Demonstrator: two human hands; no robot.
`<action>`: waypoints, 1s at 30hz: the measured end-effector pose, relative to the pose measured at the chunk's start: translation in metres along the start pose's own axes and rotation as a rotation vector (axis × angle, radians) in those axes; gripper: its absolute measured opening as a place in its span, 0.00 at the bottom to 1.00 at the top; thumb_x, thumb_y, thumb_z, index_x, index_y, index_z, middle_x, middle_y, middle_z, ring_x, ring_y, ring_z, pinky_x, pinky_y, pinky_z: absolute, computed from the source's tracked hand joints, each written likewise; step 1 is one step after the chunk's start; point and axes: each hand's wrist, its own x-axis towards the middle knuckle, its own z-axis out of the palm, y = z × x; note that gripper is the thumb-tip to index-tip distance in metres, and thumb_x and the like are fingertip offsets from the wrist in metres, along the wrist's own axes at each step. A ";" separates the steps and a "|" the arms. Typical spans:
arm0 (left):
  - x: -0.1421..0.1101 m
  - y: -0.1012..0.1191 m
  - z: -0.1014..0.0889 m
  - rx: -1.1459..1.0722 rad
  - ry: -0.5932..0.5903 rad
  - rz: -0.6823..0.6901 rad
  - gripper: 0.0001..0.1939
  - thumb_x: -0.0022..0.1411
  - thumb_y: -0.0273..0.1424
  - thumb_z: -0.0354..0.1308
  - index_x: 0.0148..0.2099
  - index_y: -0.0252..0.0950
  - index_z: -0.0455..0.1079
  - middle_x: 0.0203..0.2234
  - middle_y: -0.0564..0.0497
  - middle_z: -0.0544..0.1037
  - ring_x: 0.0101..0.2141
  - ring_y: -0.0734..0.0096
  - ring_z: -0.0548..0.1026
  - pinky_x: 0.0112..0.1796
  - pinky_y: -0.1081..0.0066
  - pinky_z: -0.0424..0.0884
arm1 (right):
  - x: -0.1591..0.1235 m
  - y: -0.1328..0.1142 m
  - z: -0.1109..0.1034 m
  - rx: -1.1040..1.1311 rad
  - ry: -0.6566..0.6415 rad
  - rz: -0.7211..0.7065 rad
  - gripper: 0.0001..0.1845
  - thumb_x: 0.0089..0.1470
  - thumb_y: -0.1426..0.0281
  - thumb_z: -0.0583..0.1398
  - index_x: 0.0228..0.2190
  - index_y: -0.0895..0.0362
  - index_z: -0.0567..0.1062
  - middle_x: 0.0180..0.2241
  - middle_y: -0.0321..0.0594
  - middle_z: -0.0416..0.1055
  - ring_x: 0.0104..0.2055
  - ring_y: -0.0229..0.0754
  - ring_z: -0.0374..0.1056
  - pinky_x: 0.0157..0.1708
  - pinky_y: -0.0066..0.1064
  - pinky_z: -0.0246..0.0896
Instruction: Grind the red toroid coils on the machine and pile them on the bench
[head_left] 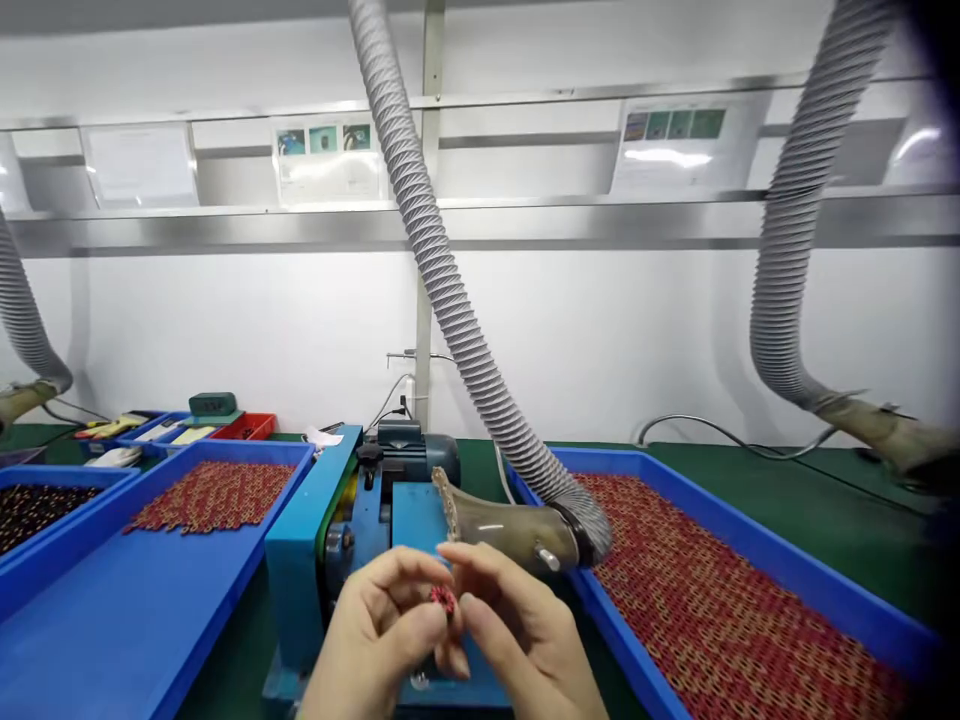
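Note:
Just in front of the blue machine, I hold a small red and black piece [442, 598] at the centre bottom of the head view. The thumb and fingers of my left hand [379, 630] are closed on it from the left. From the other side my right hand [517, 625] closes its fingertips around the same piece, the thumb close to it. The fingers cover part of the piece, so its exact kind cannot be made out. Behind both hands stands the blue machine [300, 560] with a dark motor [420, 458].
A ribbed grey hose [442, 270] drops to a nozzle [510, 528] beside the machine. Right, a blue tray [750, 560] holds many small red pieces. Left, another blue tray [135, 610] has red pieces at its far end; a third tray [67, 475] holds dark pieces.

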 end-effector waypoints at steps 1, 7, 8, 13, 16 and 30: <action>0.002 -0.004 -0.001 -0.019 -0.016 -0.018 0.19 0.39 0.40 0.76 0.30 0.34 0.77 0.17 0.54 0.77 0.18 0.80 0.73 0.23 0.82 0.66 | 0.000 0.002 -0.003 0.001 -0.009 0.007 0.10 0.59 0.60 0.62 0.41 0.44 0.80 0.29 0.35 0.73 0.31 0.41 0.70 0.36 0.29 0.65; 0.014 -0.022 -0.012 -0.024 -0.039 -0.050 0.18 0.39 0.40 0.76 0.26 0.32 0.76 0.16 0.53 0.77 0.18 0.80 0.74 0.23 0.82 0.66 | 0.003 0.004 -0.006 0.194 -0.096 0.221 0.13 0.54 0.58 0.66 0.28 0.55 0.81 0.23 0.34 0.65 0.22 0.36 0.65 0.25 0.28 0.60; 0.015 -0.023 -0.015 -0.024 -0.048 -0.048 0.18 0.40 0.40 0.76 0.26 0.32 0.76 0.15 0.53 0.77 0.18 0.79 0.75 0.22 0.83 0.66 | 0.004 0.005 -0.004 0.260 -0.088 0.273 0.16 0.52 0.57 0.67 0.26 0.57 0.79 0.21 0.34 0.64 0.20 0.35 0.64 0.23 0.27 0.58; 0.013 -0.022 -0.024 0.003 -0.062 -0.043 0.17 0.41 0.38 0.76 0.27 0.32 0.76 0.16 0.51 0.79 0.18 0.77 0.77 0.22 0.83 0.65 | 0.012 0.011 -0.004 0.652 0.003 0.375 0.17 0.51 0.60 0.69 0.23 0.58 0.74 0.14 0.26 0.56 0.15 0.28 0.49 0.18 0.21 0.46; 0.010 -0.016 -0.024 0.026 -0.007 -0.053 0.18 0.40 0.39 0.76 0.27 0.32 0.76 0.17 0.51 0.80 0.18 0.75 0.77 0.22 0.82 0.65 | 0.014 0.015 -0.010 0.661 0.103 0.286 0.13 0.54 0.62 0.68 0.24 0.56 0.76 0.15 0.26 0.55 0.17 0.30 0.49 0.21 0.21 0.50; 0.009 -0.015 -0.021 -0.024 -0.020 -0.026 0.17 0.41 0.38 0.76 0.29 0.34 0.78 0.19 0.54 0.79 0.20 0.79 0.75 0.25 0.81 0.68 | 0.004 -0.002 0.015 0.269 0.101 0.305 0.17 0.48 0.56 0.69 0.25 0.57 0.78 0.19 0.32 0.66 0.20 0.33 0.62 0.23 0.24 0.57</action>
